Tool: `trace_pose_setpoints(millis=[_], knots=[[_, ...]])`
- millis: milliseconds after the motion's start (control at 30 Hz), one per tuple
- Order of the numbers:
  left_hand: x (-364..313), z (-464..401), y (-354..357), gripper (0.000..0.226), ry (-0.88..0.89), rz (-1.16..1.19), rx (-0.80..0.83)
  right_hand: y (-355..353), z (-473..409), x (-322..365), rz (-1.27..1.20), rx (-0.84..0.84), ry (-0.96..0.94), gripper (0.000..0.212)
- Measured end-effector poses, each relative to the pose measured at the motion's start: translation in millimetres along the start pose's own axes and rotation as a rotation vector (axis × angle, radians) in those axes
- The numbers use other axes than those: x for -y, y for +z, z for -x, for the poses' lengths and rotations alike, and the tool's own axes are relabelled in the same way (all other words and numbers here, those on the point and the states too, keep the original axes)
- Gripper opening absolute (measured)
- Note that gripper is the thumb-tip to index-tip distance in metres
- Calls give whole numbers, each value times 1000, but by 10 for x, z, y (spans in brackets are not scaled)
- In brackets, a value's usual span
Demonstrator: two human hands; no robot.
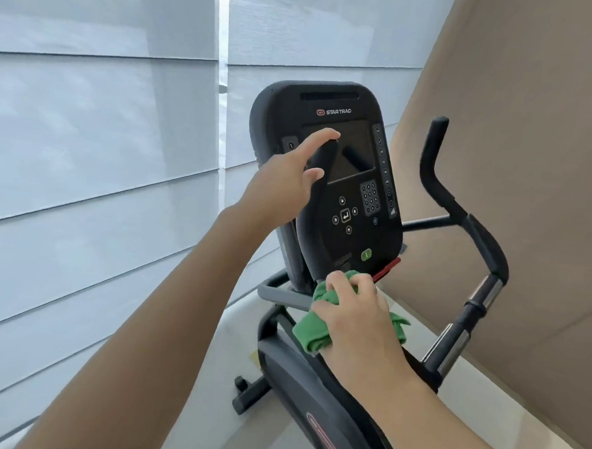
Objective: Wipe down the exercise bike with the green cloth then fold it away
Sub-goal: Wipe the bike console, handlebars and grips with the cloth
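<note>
Green cloth (311, 330) bunched under right hand (358, 317).

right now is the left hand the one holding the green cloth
No, the right hand grips the green cloth just below the console, while the left hand reaches bare toward its screen.

A pale, glossy floor (233, 344) is seen beneath the exercise bike (316, 390), which is carried directly on it. The bike's dark front foot bar (250, 392) is set on the floor near the white blinds. A small yellowish patch (254, 356) is seen on the floor just beside the bike's frame; what it is cannot be told.
</note>
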State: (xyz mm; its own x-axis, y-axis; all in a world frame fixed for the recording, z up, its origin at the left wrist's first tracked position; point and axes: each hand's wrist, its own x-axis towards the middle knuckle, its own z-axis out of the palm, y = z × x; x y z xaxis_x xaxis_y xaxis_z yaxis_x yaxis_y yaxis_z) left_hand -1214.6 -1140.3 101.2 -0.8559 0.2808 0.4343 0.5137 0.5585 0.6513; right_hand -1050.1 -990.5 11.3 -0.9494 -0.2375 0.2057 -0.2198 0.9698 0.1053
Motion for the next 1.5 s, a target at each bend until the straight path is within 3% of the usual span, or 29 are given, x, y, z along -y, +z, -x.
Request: trace_pose_setpoints(millis=[133,267,600,933,1033,1133,1233,1367,1500], knots=[[-8,33,12,55,25,21,-10,-4,240,-126,-169,-65,66,62],[17,28,56,59,52,24,-52,84,241,-84,-148,-106,72,77],[-26,5,141,62,22,-1,-86,53,-653,18,-147,-217,-1,55],[13,395,251,87,31,78,-67,123,-117,-120,-270,-236,-9,37],[114,656,330,73,10,76,7,72,-47,-131,-280,-231,-8,36],[240,977,459,52,-130,76,143,31,33,-134,-266,-200,-60,35],[221,1286,520,50,-191,75,222,35,177,-279,-315,-172,-89,39],[-102,1495,692,36,-180,-5,65,5,432,-592,-468,-205,-78,44],[-511,1507,1026,28,1,-3,-17,-53,652,-943,-511,-220,-62,44]])
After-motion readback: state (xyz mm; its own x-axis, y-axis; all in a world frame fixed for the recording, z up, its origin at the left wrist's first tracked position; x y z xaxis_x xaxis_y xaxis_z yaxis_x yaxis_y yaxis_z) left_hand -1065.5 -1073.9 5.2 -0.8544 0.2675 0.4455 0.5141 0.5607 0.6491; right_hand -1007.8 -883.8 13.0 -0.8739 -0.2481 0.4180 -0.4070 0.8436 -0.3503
